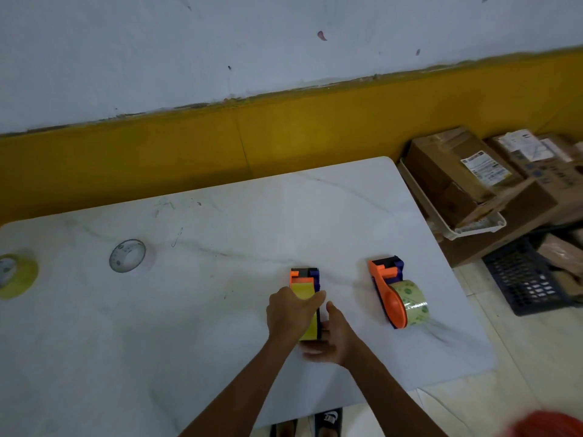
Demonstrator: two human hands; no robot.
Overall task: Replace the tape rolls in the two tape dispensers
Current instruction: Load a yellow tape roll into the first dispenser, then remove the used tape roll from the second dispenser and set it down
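- We look down on a white marble-patterned worktop [189, 310] standing against a wall painted pale above and yellow below.
- To the right of the worktop, on the floor, we see cardboard boxes [457, 171], a white tray [473, 230] and a dark crate [523, 279].
- Near the middle of the worktop stands the first tape dispenser [304, 275], orange and purple, loaded with a yellow tape roll [304, 290].
- Our left hand [291, 313] is wrapped over the yellow roll from the left, fingers curled across its top.
- Our right hand [334, 339] sits against the dispenser's right side and near end, thumb raised and fingers loosely spread; it is slightly blurred, so we cannot tell whether it truly grips anything.
- The second tape dispenser [386, 288] lies well to the right, apart from both hands, with a clear tape roll [410, 302] on its orange hub.
- Far to the left, a loose clear roll [127, 256] lies flat on the worktop.
- A loose yellow roll [15, 275] rests at the left edge of the view.
- Below the worktop's near edge we see dark sandals [328, 421] on a tiled floor.
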